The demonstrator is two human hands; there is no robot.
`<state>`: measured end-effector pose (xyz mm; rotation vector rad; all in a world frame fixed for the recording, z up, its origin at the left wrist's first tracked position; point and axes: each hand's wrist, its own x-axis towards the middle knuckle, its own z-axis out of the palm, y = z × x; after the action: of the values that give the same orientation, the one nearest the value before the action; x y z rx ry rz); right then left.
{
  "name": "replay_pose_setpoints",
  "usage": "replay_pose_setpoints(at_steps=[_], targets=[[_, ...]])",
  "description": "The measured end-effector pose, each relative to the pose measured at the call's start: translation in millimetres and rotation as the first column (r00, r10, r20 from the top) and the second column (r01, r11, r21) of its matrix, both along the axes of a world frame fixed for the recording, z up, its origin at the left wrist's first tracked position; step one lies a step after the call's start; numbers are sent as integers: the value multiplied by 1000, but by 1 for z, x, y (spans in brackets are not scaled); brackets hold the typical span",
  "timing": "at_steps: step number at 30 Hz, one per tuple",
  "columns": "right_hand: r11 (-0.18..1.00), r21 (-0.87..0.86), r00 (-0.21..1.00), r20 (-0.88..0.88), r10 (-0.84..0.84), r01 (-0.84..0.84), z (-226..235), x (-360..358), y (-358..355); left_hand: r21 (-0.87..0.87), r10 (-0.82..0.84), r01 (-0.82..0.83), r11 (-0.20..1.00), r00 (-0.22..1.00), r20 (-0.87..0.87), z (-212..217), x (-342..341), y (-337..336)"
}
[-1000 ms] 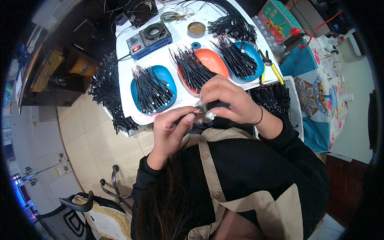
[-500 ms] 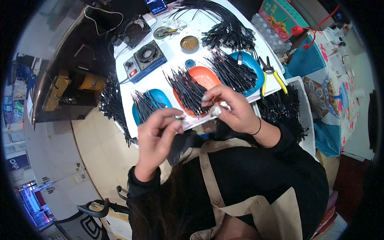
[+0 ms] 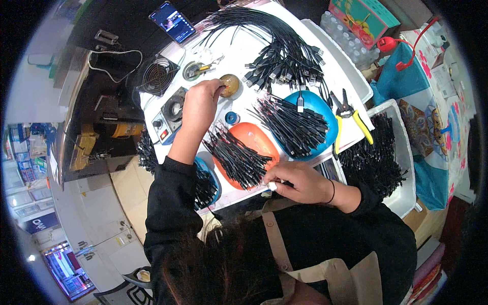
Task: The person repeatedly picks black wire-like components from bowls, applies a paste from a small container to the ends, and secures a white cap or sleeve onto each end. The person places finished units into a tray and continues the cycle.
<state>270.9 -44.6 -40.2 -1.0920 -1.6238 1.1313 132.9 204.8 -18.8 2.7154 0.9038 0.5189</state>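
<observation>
Fingertips of the left hand [image 3: 202, 101] are bunched together at the near rim of a round tin [image 3: 232, 87] with amber-brown contents. Taking the orange tray [image 3: 260, 136] as clock centre, the tin sits just before twelve and the hand at eleven. The back of that hand hides the thumb and the undersides of the fingers, so I cannot tell whether they grip anything.

At four o'clock the right hand [image 3: 301, 184] is curled by the table edge, thumb and forefinger close together. A small white patch [image 3: 272, 186] shows at the thumb tip; whether it is a wrapping or something pinched is too small to make out.

Black cables [image 3: 236, 160] cover much of the orange tray, their pale tips hard to separate. At eight, the left blue tray [image 3: 202, 164] is partly covered by the left sleeve and its own cables. Toward ten, the left forearm cuts across a boxy device [image 3: 163, 124] with a red switch. A small blue ring [image 3: 232, 118] lies near eleven, beside the wrist.

The right blue tray [image 3: 330, 126], at two, holds more cables with its floor mostly hidden; yellow-handled pliers [image 3: 362, 126] lie just past it. Between twelve and one, a heap of plug-ended cables [image 3: 284, 63] tangles beyond counting. At three, the white bin [image 3: 406, 203] is partly hidden by the right sleeve.
</observation>
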Motion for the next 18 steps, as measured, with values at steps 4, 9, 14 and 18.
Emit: replay_pose_setpoints(at_steps=[4,9,14,18], targets=[[999,-20,999,-20,33,-33,-7,4,2,6,9,-8,1000,996,-85,-16,6,11],[1000,15,997,-68,18,-17,-12,6,4,-6,17,-17,1000,994,-104,-21,12,13],[998,55,997,-73,17,-13,-17,7,6,-17,22,-25,1000,990,-141,-20,15,14],[997,75,997,-72,9,-3,-18,6,6,-25,32,-36,999,987,-159,-20,17,14]])
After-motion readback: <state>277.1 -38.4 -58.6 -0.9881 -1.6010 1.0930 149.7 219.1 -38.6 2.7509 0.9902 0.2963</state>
